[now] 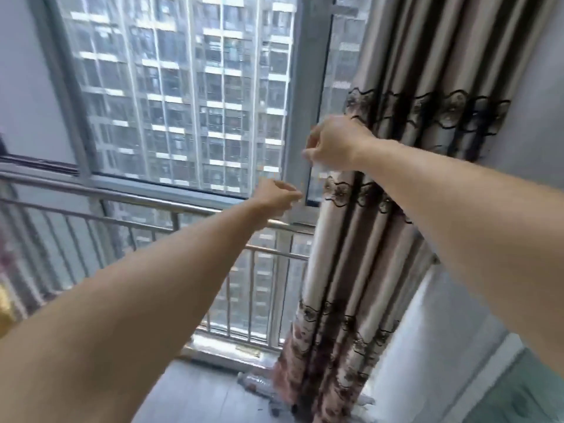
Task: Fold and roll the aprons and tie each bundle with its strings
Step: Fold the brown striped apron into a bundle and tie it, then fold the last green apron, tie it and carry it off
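Oddly, both hands, left (pixel 276 198) and right (pixel 331 145), reach toward the curtain (pixel 381 209) edge (grip unclear, blurred; no apron visible).

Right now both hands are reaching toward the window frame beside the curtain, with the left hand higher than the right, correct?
Not quite. In the head view the right hand is the higher one, up by the curtain; the left hand is lower, just above the metal railing. Both do reach toward the window frame.
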### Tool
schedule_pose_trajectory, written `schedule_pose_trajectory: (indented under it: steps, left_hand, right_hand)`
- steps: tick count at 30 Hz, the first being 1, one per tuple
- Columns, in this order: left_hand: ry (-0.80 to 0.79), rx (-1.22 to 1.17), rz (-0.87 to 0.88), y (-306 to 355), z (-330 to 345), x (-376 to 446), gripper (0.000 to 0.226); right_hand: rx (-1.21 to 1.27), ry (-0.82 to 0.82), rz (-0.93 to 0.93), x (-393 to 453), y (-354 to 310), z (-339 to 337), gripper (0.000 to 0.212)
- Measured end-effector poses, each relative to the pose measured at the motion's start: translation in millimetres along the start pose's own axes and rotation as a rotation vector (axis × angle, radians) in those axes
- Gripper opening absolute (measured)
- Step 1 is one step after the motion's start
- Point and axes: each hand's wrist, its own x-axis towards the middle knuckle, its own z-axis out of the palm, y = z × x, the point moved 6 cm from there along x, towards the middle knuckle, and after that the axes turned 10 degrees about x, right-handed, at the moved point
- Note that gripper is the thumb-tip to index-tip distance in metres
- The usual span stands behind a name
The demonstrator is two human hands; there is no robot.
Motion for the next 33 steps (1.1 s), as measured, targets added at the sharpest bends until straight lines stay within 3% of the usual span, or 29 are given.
schedule_pose_trajectory:
  steps: [6, 12, 18, 23, 26, 29, 33]
  left_hand:
    - [0.230, 0.085, -0.243, -181, -208, -91, 0.008]
    - [0.484, 0.171, -0.555, -338, -442, -282, 0.007]
    - [0.765, 0.178, -0.792, -437, -586, -458, 0.012]
    - [0.879, 0.079, -1.029, -519, -625, -556, 0.010]
    - [0.850, 0.064, -1.142, -565, -634, -582, 0.013]
    - [0.778, 0.059, -1.220, -613, -648, -586, 0.053]
    - [0.714, 0.104, -1.268, -677, -680, -556, 0.071]
  right_hand:
    - [0.236, -0.249, -0.278, 4, -223, 162, 0.011]
    - [0.371, -0.539, -0.534, -66, -498, 305, 0.010]
    - [0.443, -0.780, -0.723, -152, -691, 401, 0.006]
    - [0.380, -0.976, -0.815, -200, -777, 493, 0.027]
    - [0.328, -1.071, -0.776, -204, -800, 554, 0.037]
    - [0.297, -1.115, -0.704, -192, -816, 617, 0.045]
    - [0.210, -1.157, -0.569, -155, -824, 701, 0.040]
